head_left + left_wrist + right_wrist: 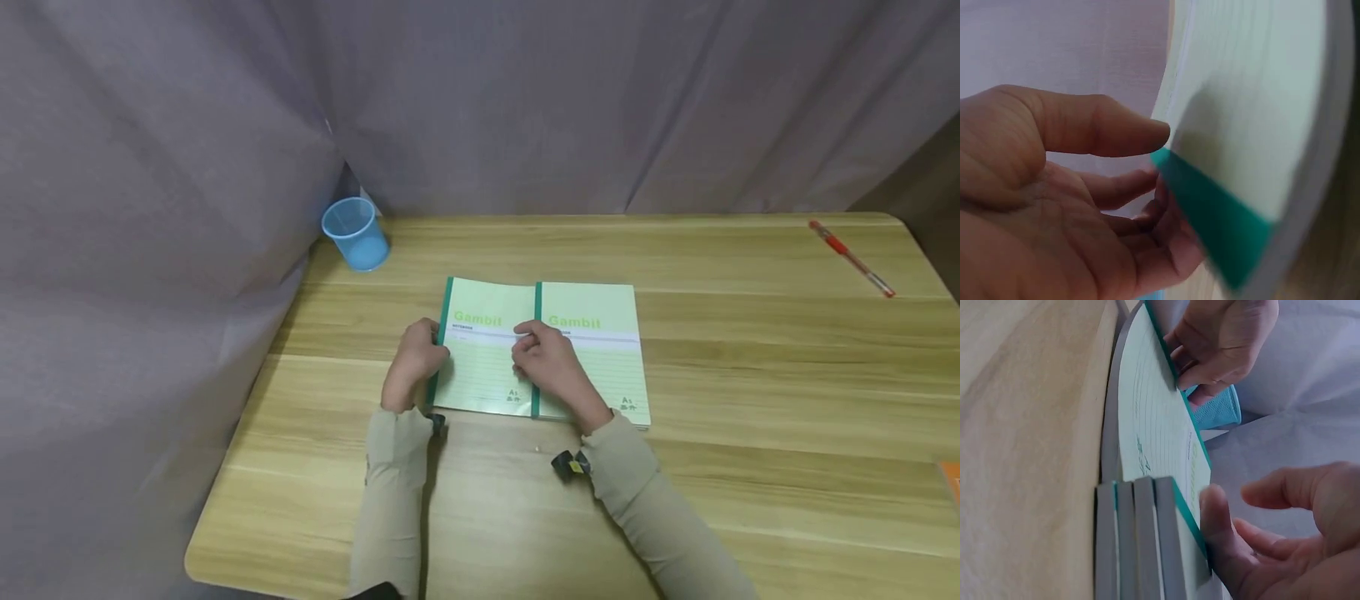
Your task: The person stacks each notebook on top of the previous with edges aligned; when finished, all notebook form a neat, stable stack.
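Two pale green "Gambit" notebooks with dark green spines lie side by side. The left notebook (480, 375) has its spine edge raised and its body bowed. At that spine, my left hand (415, 360) grips the edge, thumb (1129, 128) on the cover side and fingers curled behind. The right notebook (600, 375) tops a stack of several, whose edges (1144, 537) show in the right wrist view. Over this stack's spine, my right hand (549, 360) hovers with loosely bent fingers and nothing between thumb and index.
A blue mesh cup (358, 237) stands at the back left corner of the wooden table (750, 375). Toward the back right lies a red pen (851, 258). An orange item (952, 477) is cut off at the right frame edge. Grey curtains hang behind and left.
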### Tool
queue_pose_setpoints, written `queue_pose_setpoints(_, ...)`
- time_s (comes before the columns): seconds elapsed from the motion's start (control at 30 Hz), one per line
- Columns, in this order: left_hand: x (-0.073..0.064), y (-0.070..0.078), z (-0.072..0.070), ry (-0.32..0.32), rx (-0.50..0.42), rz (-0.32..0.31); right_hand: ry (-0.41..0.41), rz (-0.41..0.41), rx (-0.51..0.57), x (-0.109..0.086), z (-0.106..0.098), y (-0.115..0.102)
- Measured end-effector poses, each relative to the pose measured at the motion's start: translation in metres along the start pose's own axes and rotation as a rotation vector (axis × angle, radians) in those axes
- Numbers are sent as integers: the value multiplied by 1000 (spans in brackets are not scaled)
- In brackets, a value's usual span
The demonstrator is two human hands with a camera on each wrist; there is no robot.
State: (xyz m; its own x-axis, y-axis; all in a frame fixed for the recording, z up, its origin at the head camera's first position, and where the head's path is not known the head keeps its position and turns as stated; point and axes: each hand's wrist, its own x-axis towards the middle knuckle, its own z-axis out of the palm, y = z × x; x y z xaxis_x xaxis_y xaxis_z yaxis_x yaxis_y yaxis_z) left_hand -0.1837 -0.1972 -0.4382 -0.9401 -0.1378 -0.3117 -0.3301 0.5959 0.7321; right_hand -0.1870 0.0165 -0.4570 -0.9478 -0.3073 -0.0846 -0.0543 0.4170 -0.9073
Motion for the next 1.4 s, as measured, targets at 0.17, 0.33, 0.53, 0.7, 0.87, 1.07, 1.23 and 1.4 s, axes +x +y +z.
queue_pose_setpoints(0.17, 1, 1, 2, -22, -106, -29, 91, 0, -17, 1, -3, 0)
queue_pose_setpoints(0.33, 2, -3, 1, -43, -239, -35, 161, 28, -23, 0, -5, -1)
queue_pose_setpoints(0.53, 1, -6, -4, -48, -314, -58, 159, 62, -2, -2, -9, -2)
queue_pose_setpoints(0.7, -1, -8, -11, -59, -362, -39, 119, 97, 19, -4, -10, -3)
queue_pose_setpoints(0.87, 0, -7, -17, -84, -424, 30, 64, 79, 47, -2, -13, -2)
queue_pose_setpoints(1.07, 1, -6, -18, -92, -455, 39, 39, 80, 105, 2, -15, -3)
queue_pose_setpoints(1.23, 1, -3, -18, -92, -487, 37, 45, 70, 142, 4, -22, -7)
queue_pose_setpoints(1.4, 3, -1, -18, -105, -518, 47, 45, 59, 149, 7, -27, -8)
